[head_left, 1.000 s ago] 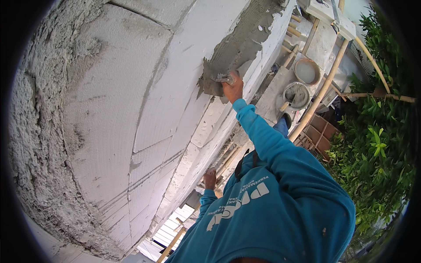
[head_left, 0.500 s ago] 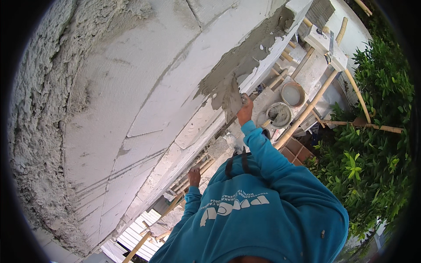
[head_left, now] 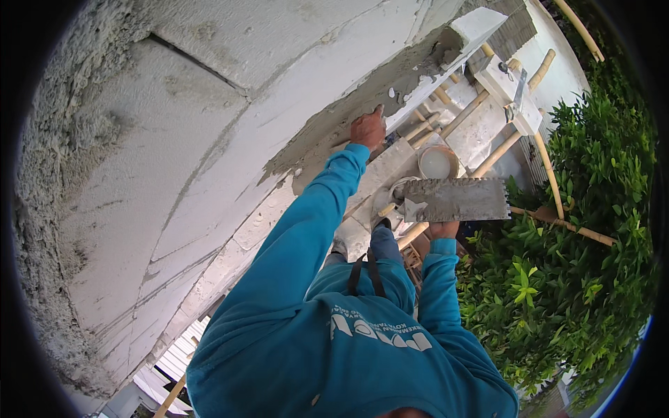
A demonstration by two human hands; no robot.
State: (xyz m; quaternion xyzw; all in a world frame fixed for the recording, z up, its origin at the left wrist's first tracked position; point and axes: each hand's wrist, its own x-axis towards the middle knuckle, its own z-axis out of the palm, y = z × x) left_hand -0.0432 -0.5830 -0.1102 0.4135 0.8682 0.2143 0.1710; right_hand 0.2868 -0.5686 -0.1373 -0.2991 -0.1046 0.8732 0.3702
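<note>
My left hand (head_left: 368, 130) reaches up to the block wall, at the lower edge of a wet grey mortar patch (head_left: 341, 115). Its index finger is stretched out towards the mortar and the other fingers look curled; I cannot tell whether it touches. Off to the right, away from the wall, my right hand (head_left: 444, 229) grips a notched trowel (head_left: 463, 200). The trowel's wide metal blade is held out nearly level, smeared with grey mortar, with toothed edges. The blade hides most of the right hand's fingers and part of a mortar bucket (head_left: 399, 187).
A bucket of cloudy liquid (head_left: 437, 164) stands on the scaffold planks beyond the trowel. Bamboo poles (head_left: 496, 153) and a white block (head_left: 507, 94) with a tool on it are at the upper right. Leafy bushes (head_left: 557, 279) border the right side.
The trowel has come off the wall and swung right in my right hand. My left hand has risen from low along the wall to the mortar patch. My view has shifted.
</note>
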